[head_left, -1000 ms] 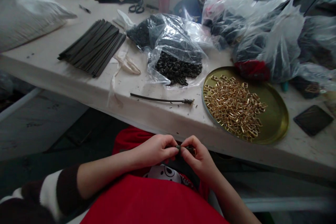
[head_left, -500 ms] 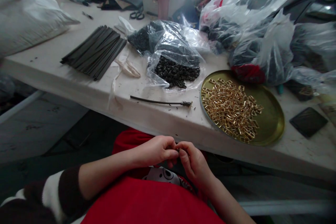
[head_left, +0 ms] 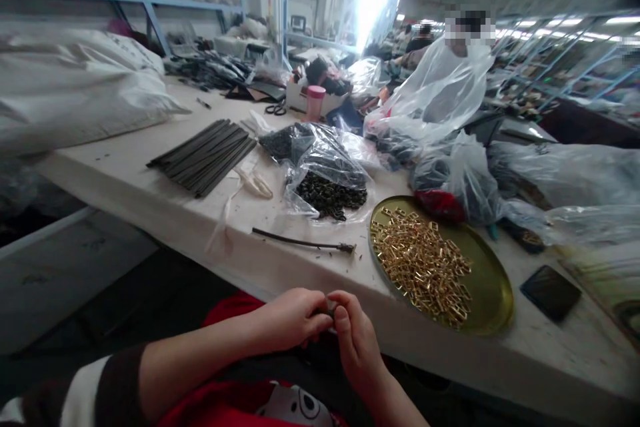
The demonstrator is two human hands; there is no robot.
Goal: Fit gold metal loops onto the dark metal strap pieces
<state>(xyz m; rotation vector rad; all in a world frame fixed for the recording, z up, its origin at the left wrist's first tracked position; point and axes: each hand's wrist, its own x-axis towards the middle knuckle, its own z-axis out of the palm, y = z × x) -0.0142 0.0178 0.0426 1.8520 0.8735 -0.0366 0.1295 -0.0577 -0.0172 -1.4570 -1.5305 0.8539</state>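
Note:
My left hand [head_left: 295, 319] and my right hand [head_left: 353, 333] meet in front of the table edge, low over my lap. Both are closed, fingertips pinching a small dark piece [head_left: 329, 313] between them; most of it is hidden, so its kind is unclear. Beyond them on the table lies a dark narrow strip [head_left: 300, 240] with a fitting at its right end. To the right, a round brass-coloured tray [head_left: 493, 293] holds a heap of small gold metal buckles [head_left: 425, 267]. Behind the strip, small black parts [head_left: 330, 195] spill from a clear plastic bag [head_left: 330, 153].
A stack of dark strips [head_left: 203, 157] lies at the left, near a big white sack [head_left: 75, 93]. Scissors [head_left: 275, 109] and a pink-lidded cup [head_left: 315, 103] stand farther back. Filled plastic bags [head_left: 455, 173] crowd the right, with a black flat object [head_left: 551, 292] nearby. A person sits beyond.
My view has tilted up, bringing shelves and people at the back into sight. Both hands stay together on the small dark piece, with slight finger movement.

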